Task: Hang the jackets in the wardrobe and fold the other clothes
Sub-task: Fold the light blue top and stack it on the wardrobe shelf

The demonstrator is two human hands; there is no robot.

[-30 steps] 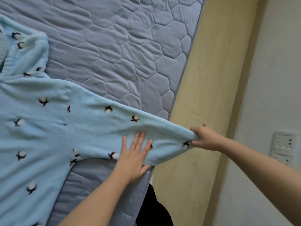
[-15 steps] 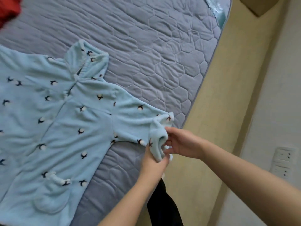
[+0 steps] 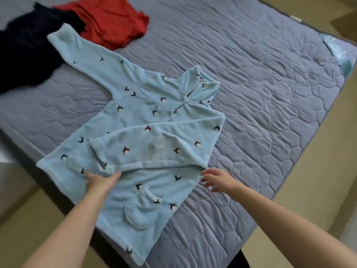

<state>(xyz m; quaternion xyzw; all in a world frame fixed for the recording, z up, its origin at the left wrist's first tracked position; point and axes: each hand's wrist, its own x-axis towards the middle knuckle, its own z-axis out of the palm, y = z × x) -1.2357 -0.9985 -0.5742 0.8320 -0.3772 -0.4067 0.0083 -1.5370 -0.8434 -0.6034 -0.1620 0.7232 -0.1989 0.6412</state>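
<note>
1. Fleece top [image 3: 154, 132], light blue with small dark flower prints, lies flat on the bed [image 3: 270, 93], close to the near edge.
2. The bed has a grey-blue quilted cover with a hexagon pattern, and the floor [image 3: 318, 190] beside it is pale yellow-beige.
3. At the far left corner lie a red garment [image 3: 112, 22] and a dark garment [image 3: 25, 51], touching each other.
4. The long axis of the top goes from the hem, which lies along the near edge, to the collar [image 3: 195, 84], which points across the bed.
5. One sleeve [image 3: 154, 149] is folded across the chest, and the other sleeve [image 3: 92, 59] stretches toward the dark garment.
6. The front pocket [image 3: 141, 211] faces up.
7. The left hand [image 3: 101, 180] holds the cuff end of the folded sleeve, with its fingers tucked into the fleece.
8. The right hand [image 3: 218, 179] holds nothing. Its fingers are spread just beside the side edge of the top.
</note>
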